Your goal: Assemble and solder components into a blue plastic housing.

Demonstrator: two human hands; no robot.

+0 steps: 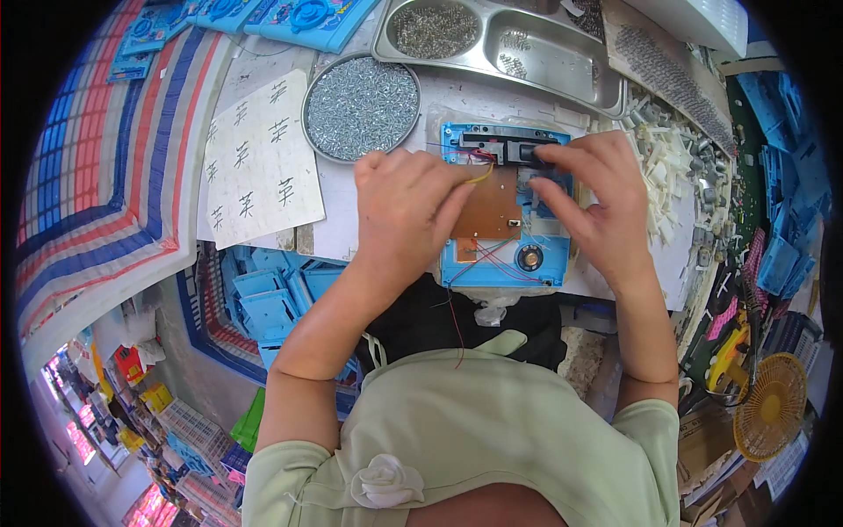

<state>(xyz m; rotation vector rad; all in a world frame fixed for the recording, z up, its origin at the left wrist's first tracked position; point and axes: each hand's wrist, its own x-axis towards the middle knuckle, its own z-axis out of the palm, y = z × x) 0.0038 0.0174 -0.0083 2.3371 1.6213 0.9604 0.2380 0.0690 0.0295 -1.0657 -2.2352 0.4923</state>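
Note:
A blue plastic housing (457, 274) lies open in front of me. In it sit a brown circuit board (492, 200), a small round speaker (529, 256) and a black mechanism (514, 153) along the far edge. Thin red wires (500, 255) run across the near half. My left hand (399, 206) is over the housing's left side, fingertips pinched on a yellow wire (480, 178). On the right, my right hand (606, 189) has thumb and forefinger apart, the forefinger by the right end of the black mechanism. Whether it touches is hard to see.
A round dish of screws (362, 107) stands beyond my left hand, near a handwritten paper sheet (263, 162). Behind is a metal compartment tray (500, 75) with small parts. White plastic pieces (663, 171) pile up on the right. Blue panels (268, 303) fill a striped bag below left.

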